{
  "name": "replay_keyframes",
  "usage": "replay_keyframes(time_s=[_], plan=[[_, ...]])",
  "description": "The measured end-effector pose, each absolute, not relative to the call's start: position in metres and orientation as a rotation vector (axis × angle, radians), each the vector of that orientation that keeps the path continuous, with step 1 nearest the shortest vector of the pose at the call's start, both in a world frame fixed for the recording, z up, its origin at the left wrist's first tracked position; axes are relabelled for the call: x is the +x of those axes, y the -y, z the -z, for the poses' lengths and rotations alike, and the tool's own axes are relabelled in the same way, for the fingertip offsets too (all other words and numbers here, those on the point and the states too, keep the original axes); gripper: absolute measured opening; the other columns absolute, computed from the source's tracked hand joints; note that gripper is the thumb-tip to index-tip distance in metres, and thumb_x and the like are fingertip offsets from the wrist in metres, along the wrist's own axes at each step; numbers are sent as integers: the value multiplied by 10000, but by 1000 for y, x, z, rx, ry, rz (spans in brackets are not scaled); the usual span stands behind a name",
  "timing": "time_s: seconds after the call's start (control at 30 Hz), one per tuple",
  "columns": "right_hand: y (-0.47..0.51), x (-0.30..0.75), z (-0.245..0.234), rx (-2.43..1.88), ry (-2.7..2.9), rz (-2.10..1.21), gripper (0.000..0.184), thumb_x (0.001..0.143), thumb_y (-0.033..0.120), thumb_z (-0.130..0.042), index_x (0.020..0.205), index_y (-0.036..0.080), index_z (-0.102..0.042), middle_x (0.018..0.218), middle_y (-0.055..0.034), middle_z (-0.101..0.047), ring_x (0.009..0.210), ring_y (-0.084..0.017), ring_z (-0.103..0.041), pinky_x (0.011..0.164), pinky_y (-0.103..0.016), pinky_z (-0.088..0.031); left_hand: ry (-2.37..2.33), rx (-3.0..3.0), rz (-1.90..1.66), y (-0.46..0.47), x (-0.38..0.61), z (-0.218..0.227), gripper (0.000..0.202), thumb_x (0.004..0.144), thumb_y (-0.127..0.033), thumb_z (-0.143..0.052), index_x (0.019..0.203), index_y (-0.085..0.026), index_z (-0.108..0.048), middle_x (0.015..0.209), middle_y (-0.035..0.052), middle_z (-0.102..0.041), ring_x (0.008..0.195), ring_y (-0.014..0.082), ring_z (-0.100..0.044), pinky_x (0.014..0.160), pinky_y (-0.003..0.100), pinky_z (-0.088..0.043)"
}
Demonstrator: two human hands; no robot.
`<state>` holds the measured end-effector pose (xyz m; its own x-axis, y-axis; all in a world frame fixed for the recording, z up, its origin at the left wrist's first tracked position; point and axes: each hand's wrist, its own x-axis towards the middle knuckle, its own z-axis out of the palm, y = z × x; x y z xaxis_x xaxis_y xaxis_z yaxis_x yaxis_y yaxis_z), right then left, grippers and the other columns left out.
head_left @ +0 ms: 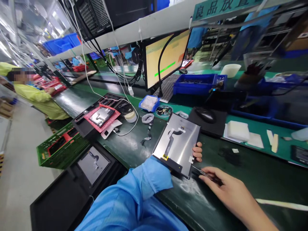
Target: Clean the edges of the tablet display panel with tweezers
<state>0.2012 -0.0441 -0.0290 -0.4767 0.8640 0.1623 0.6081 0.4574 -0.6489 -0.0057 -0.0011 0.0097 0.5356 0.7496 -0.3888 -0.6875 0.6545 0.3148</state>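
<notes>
The left hand (197, 152) holds a display panel (176, 144) tilted above the dark green surface (252, 173), fingers curled around its right edge. The right hand (226, 187), fingers pinched together on thin tweezers (204, 173), meets the panel's lower corner.

Bare belt (252, 173) right; mouse (205, 114) behind.

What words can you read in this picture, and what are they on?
"良品放置": white characters on the green sign on the shelf edge up top; the sign runs on, cut off by a bar.
Monitor: only a green bar and coloured patches, any text too blurred to read.
Nothing readable on the panel in the left hand.
</notes>
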Motion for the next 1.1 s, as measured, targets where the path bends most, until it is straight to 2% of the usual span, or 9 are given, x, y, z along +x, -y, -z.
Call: replay_keyframes(time_s=[0.2, 0.37, 0.57, 0.67, 0.77, 0.87, 0.97, 1.1], plan=[[43, 200, 25, -1142, 2267, -687, 463, 983, 652, -485, 964, 315, -803, 984, -7, -813, 862, -229, -792, 724, -298, -637, -486, 160, -857, -1, -8, -2, 428, 844, -590, -549, 820, -163, -533, 653, -36, -340, 520, 114, -320, 612, 287, -311], [45, 201, 26, -1212, 2210, -721, 460, 927, 692, -573, 987, 290, -790, 914, -11, -817, 757, -220, -788, 658, -283, -638, -467, 144, -878, -2, -6, 5, 372, 870, -525, -520, 829, -156, -541, 657, -39, -335, 507, 106, -316, 597, 276, -297], [44, 198, 20, -1128, 2264, -676, 450, 988, 627, -491, 946, 306, -803, 953, -18, -819, 835, -240, -795, 719, -317, -642, -414, 148, -857, -9, -7, 23, 510, 812, -668, -528, 849, -160, -550, 668, -23, -364, 530, 124, -333, 607, 297, -304], [46, 197, 21, -1174, 2227, -728, 416, 965, 610, -541, 975, 284, -800, 930, -34, -822, 800, -243, -796, 697, -310, -642, -364, 154, -874, -10, -8, 26, 499, 777, -642, -563, 876, -153, -561, 685, -18, -374, 546, 127, -345, 618, 299, -309], [47, 197, 22, -1211, 2212, -754, 381, 928, 601, -604, 976, 267, -782, 882, -42, -813, 733, -234, -779, 633, -295, -626, -392, 163, -876, -10, -6, 26, 379, 804, -534, -571, 855, -159, -550, 672, -33, -332, 530, 119, -325, 609, 293, -295], [47, 197, 19, -1149, 2261, -698, 349, 972, 549, -559, 946, 278, -776, 923, -39, -807, 783, -231, -776, 675, -307, -623, -430, 169, -857, -12, -6, 30, 293, 834, -461, -561, 837, -168, -541, 654, -38, -308, 515, 123, -309, 597, 293, -295], [47, 197, 16, -1092, 2290, -667, 343, 1015, 482, -505, 958, 286, -781, 937, -25, -805, 810, -224, -779, 713, -317, -623, -361, 173, -847, -13, -8, 34, 268, 842, -424, -564, 881, -158, -565, 674, -19, -355, 540, 139, -361, 607, 296, -341], [48, 195, 17, -1140, 2235, -702, 263, 982, 448, -586, 997, 261, -770, 890, -23, -807, 753, -214, -776, 673, -296, -622, -395, 141, -851, -13, -10, 26, 253, 922, -378, -451, 875, -155, -561, 662, -13, -352, 530, 143, -359, 597, 291, -364]])
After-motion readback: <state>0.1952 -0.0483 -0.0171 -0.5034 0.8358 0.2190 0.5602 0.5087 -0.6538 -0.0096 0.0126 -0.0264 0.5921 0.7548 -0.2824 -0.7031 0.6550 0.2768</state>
